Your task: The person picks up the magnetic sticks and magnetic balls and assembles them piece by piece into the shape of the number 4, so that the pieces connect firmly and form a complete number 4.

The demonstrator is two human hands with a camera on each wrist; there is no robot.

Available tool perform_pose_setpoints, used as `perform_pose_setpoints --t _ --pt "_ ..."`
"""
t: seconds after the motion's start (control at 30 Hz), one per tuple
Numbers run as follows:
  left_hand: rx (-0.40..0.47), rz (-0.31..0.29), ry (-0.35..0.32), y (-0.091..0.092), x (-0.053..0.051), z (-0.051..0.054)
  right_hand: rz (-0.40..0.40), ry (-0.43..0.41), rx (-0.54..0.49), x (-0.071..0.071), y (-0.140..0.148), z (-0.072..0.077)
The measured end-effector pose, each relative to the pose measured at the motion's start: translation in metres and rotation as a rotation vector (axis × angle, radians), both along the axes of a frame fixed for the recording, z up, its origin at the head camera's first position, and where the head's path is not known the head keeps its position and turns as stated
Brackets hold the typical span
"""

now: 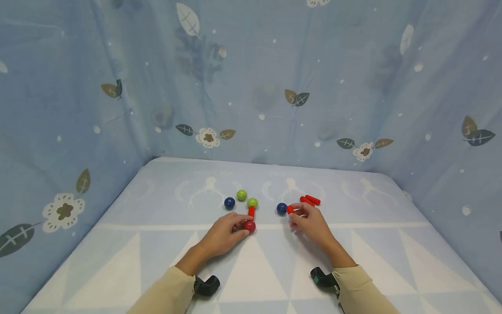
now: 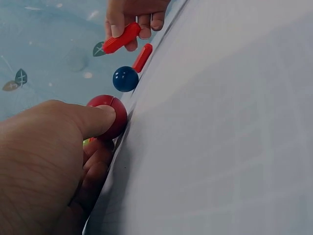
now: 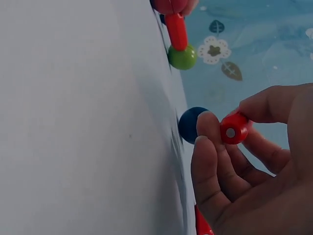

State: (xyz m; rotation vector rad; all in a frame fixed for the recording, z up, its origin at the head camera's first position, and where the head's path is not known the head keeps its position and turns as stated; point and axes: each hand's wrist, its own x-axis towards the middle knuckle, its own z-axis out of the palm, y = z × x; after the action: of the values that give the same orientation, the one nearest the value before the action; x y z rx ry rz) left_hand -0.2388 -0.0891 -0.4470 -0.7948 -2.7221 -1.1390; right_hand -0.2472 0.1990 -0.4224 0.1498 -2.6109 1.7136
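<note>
My left hand (image 1: 224,234) pinches a red ball (image 1: 249,226) between thumb and fingers, low on the table. From that ball a red rod (image 1: 251,212) runs to a green ball (image 1: 252,203), touching it. To the right, my right hand (image 1: 312,224) holds another red rod (image 3: 234,129) by thumb and fingertips; its end with a small silvery disc faces the right wrist camera. Close by that hand is a dark blue ball (image 1: 281,209). In the left wrist view, the held rod (image 2: 122,38) is tilted, and another red rod (image 2: 143,58) lies behind the blue ball (image 2: 125,79).
A second green ball (image 1: 241,195) and a second blue ball (image 1: 229,203) sit behind my left hand. Loose red rods (image 1: 313,200) lie beyond my right hand. A blue patterned curtain (image 1: 259,87) surrounds the table (image 1: 251,274) at the back and sides.
</note>
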Motion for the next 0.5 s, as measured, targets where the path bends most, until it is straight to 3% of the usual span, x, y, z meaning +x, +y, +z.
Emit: perform_pose_setpoints --t 0.27,0.5 --pt "-0.007 -0.01 -0.006 0.0 -0.002 0.001 0.171 -0.027 0.055 0.0 -0.008 -0.005" --pt "-0.005 0.002 -0.021 -0.001 -0.001 -0.001 0.177 -0.066 0.067 0.003 -0.016 -0.007"
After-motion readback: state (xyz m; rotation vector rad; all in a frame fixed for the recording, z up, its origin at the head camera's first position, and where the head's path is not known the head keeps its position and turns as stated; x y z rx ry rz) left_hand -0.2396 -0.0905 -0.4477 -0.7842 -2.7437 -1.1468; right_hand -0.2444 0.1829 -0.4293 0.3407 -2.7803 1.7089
